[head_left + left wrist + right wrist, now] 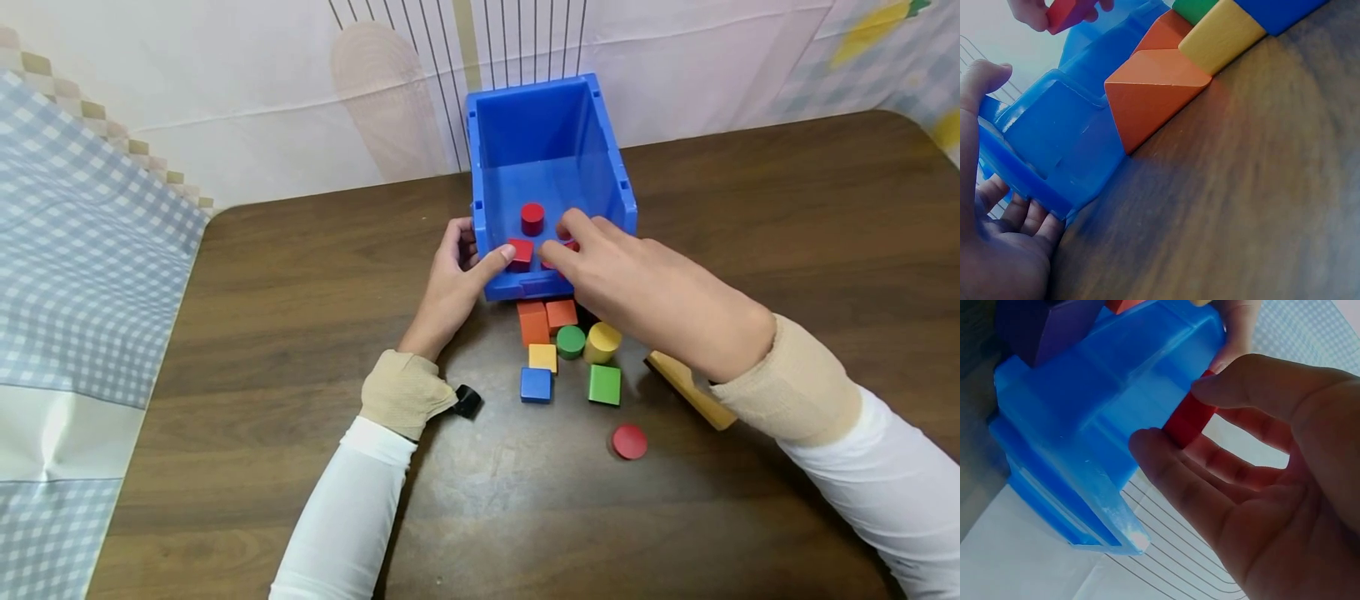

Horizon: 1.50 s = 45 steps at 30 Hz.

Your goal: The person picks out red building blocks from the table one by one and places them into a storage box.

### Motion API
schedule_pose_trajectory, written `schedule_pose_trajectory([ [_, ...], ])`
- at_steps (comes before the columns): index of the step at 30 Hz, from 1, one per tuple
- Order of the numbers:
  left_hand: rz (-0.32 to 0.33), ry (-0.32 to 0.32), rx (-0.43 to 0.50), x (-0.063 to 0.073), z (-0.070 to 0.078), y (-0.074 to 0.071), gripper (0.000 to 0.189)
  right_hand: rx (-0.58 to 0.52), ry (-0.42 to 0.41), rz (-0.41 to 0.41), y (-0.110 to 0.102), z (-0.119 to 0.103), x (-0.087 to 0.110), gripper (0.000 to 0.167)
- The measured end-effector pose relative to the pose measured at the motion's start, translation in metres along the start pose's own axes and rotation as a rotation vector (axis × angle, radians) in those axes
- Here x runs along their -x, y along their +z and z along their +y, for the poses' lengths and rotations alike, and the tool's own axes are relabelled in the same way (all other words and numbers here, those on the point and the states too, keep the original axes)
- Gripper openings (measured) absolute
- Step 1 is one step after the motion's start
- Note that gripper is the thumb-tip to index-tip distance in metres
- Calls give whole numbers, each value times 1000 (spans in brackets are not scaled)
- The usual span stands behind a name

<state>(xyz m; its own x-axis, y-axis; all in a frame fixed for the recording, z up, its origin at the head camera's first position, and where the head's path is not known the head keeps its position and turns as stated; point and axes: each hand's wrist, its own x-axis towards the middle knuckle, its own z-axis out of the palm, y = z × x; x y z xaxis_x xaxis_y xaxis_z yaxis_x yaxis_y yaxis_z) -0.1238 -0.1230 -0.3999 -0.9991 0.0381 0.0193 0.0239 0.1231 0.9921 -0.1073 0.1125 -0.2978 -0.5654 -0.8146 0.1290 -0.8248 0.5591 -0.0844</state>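
A blue bin (528, 179) stands at the back of the table. My left hand (448, 292) grips its left wall, thumb over the rim and fingers outside. Over the bin's front part, my right hand (652, 287) pinches a small red block (1189, 419) between thumb and fingertips. The left wrist view catches the same red block (1067, 14) high above the bin's wall. On the bin floor are a red cylinder (532, 218) and a red square block (520, 254). Another bit of red beside the right fingertips is partly hidden by them.
Before the bin lie orange blocks (533, 323), a green cylinder (571, 342), a yellow cylinder (602, 342), a yellow block (543, 357), a blue block (536, 385) and a green block (604, 385). A red disc (629, 442) lies nearer; a long yellow piece (686, 387) is partly under the right wrist.
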Motion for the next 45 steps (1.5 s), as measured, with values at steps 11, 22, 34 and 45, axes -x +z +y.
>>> schedule_pose_trajectory([
  [11, -4, 1, 0, -2, 1, 3, 64, 5, 19, 35, 6, 6, -2, 50],
  [22, 10, 6, -4, -1, 2, 0, 62, 25, 79, 40, 7, 14, -10, 59],
  [34, 4, -4, 5, 0, 3, 2, 63, 75, 151, 59, 16, 14, -17, 42],
  [45, 6, 5, 15, 1, 0, 2, 64, 29, 253, 30, 25, 10, -21, 38],
])
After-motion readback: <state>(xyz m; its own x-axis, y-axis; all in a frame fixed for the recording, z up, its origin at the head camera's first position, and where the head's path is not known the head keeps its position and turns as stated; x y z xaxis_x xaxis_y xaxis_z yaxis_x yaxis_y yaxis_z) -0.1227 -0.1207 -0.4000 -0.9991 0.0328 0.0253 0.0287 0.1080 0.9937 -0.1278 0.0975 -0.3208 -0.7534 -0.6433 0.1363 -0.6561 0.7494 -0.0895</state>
